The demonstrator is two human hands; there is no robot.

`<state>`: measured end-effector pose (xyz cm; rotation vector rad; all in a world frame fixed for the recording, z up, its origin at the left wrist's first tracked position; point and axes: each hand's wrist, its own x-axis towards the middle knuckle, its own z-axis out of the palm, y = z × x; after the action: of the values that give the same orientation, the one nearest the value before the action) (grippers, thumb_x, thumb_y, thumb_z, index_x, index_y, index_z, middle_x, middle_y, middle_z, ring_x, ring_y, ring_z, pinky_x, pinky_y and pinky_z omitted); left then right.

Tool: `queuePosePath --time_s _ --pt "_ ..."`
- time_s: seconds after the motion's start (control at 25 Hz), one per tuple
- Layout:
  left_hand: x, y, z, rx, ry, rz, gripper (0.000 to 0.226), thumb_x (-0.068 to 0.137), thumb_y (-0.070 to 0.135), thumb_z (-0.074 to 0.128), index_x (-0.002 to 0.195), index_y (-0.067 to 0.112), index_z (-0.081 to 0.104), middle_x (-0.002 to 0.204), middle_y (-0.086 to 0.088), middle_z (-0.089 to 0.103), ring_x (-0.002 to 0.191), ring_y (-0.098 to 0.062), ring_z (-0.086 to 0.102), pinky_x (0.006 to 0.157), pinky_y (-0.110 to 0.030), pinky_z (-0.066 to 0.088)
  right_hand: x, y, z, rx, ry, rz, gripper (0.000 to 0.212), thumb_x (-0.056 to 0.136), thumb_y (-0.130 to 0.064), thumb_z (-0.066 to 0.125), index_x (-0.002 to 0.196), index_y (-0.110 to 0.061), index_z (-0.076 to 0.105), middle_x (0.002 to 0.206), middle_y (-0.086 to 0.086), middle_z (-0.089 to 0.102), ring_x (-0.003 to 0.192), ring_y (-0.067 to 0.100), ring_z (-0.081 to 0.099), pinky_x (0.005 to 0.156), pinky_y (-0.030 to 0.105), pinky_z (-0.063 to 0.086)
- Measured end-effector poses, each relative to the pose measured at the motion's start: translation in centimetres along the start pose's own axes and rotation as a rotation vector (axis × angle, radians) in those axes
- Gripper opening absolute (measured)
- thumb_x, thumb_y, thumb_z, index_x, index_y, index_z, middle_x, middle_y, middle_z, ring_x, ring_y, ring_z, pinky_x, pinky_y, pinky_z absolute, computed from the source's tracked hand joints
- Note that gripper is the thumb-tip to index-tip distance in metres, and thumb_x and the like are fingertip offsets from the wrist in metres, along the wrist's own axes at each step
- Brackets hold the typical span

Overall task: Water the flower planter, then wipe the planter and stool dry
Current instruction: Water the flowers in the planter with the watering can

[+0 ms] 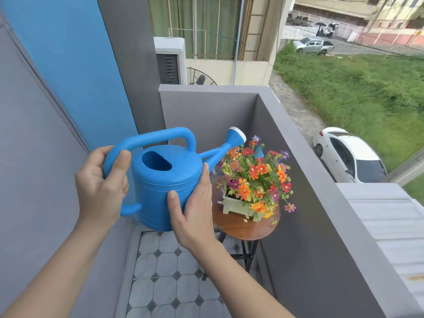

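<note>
On the balcony, in the corner by the grey parapet wall [309,180], you hold a blue plastic watering can [165,184] up in the air with both hands. Your left hand [101,187] is wrapped around the rear of its looped handle, thumb over the top. Your right hand [195,210] lies flat and spread against the side of the can's body, supporting it rather than gripping. The can sits nearly level; its oval fill hole faces up, and its spout ends in a white-faced rose [236,136] just above the left edge of the flowers.

The flower planter [238,206] is a small pale-green box, crowded with orange, red, pink and purple blooms among yellow-green sprigs. It stands on a round wooden stool [245,228] with dark legs, whose glossy top shows a sheen near the front rim. Below lies the tiled floor [169,271].
</note>
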<state>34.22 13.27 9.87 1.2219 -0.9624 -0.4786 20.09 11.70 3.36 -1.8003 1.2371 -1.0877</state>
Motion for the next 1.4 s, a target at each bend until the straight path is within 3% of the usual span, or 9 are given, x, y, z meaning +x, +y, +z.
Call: queuePosePath --time_s 0.24,0.4,0.56,0.68,0.84,0.96,1.08,1.24,1.4 --pt "-0.5 -7.1 -6.1 0.010 -0.017 -0.092 0.027 0.077 0.046 0.057 0.062 0.025 0.049 0.043 0.012 0.031 0.038 -0.010 0.024 0.038 -0.026 0.021 -0.2 3.9 7.3 -0.057 -0.119 -0.043 0.088 0.088 -0.069 0.024 0.150 -0.015 -0.006 0.162 0.004 0.002 0.149 0.010 -0.004 0.121 0.031 0.002" --pt "-3.3 -16.4 -9.0 0.061 0.049 -0.198 0.040 0.077 0.046 0.055 0.054 0.021 0.034 0.044 0.007 0.026 0.043 -0.026 0.019 0.040 -0.030 0.019 -0.5 10.1 12.6 -0.136 -0.294 -0.107 0.085 0.090 -0.064 0.025 0.151 -0.012 -0.006 0.161 0.000 -0.005 0.148 0.009 -0.008 0.120 0.026 -0.003" --pt "-7.1 -30.3 -11.3 0.167 0.135 -0.238 0.042 0.075 0.041 0.053 0.052 0.016 0.030 0.047 -0.009 0.021 0.046 -0.032 0.020 0.040 -0.026 0.022 -0.9 20.7 20.3 -0.279 -0.457 -0.184 0.085 0.090 -0.068 0.019 0.150 -0.013 -0.005 0.159 -0.002 -0.010 0.147 0.007 -0.014 0.119 0.025 -0.006" --pt "-10.6 -41.5 -12.5 0.210 0.172 -0.288 0.041 0.075 0.040 0.053 0.052 0.015 0.030 0.047 -0.012 0.023 0.043 -0.026 0.022 0.040 -0.036 0.022 -2.5 30.6 26.4 -0.375 -0.580 -0.239 0.087 0.090 -0.070 0.014 0.151 -0.009 0.003 0.159 0.001 -0.005 0.148 0.012 -0.009 0.118 0.024 -0.009" --pt "-15.6 -56.8 -13.4 0.190 0.232 -0.357 0.033 0.074 0.043 0.053 0.049 0.025 0.040 0.044 0.007 0.030 0.042 -0.012 0.025 0.042 -0.030 0.022 -4.4 44.5 33.8 -0.525 -0.681 -0.260 0.095 0.084 -0.074 0.002 0.151 -0.007 0.005 0.156 0.001 -0.007 0.145 0.017 -0.008 0.113 0.033 -0.012" --pt "-18.7 -66.6 -13.5 0.216 0.233 -0.362 0.034 0.076 0.042 0.052 0.052 0.022 0.038 0.045 0.008 0.031 0.043 -0.012 0.026 0.043 -0.030 0.023 -5.5 52.6 38.0 -0.560 -0.796 -0.281 0.097 0.079 -0.074 0.000 0.151 -0.009 0.001 0.152 -0.003 -0.015 0.141 0.013 -0.017 0.109 0.026 -0.016" --pt "-21.1 -74.8 -13.8 0.241 0.216 -0.339 0.038 0.078 0.040 0.053 0.055 0.017 0.035 0.046 0.004 0.029 0.043 -0.019 0.027 0.042 -0.035 0.027 -6.8 60.0 41.6 -0.608 -0.820 -0.308 0.092 0.085 -0.071 0.005 0.152 -0.007 0.006 0.156 0.001 -0.006 0.144 0.016 -0.007 0.112 0.032 -0.009" --pt "-23.2 -83.2 -13.2 0.235 0.228 -0.284 0.037 0.080 0.035 0.052 0.054 0.018 0.033 0.046 0.002 0.028 0.043 -0.016 0.027 0.042 -0.030 0.024 -7.7 68.6 45.2 -0.747 -0.788 -0.374 0.079 0.096 -0.063 0.016 0.146 -0.002 0.025 0.154 0.015 0.031 0.141 0.025 0.028 0.110 0.046 0.022" --pt "-25.1 -87.8 -12.6 0.184 0.278 -0.274 0.031 0.080 0.031 0.050 0.056 0.021 0.034 0.045 0.004 0.027 0.042 -0.013 0.024 0.041 -0.030 0.022 -7.8 72.9 47.1 -0.753 -0.729 -0.442 0.080 0.096 -0.063 0.016 0.146 -0.001 0.026 0.155 0.015 0.028 0.143 0.026 0.027 0.113 0.043 0.025"
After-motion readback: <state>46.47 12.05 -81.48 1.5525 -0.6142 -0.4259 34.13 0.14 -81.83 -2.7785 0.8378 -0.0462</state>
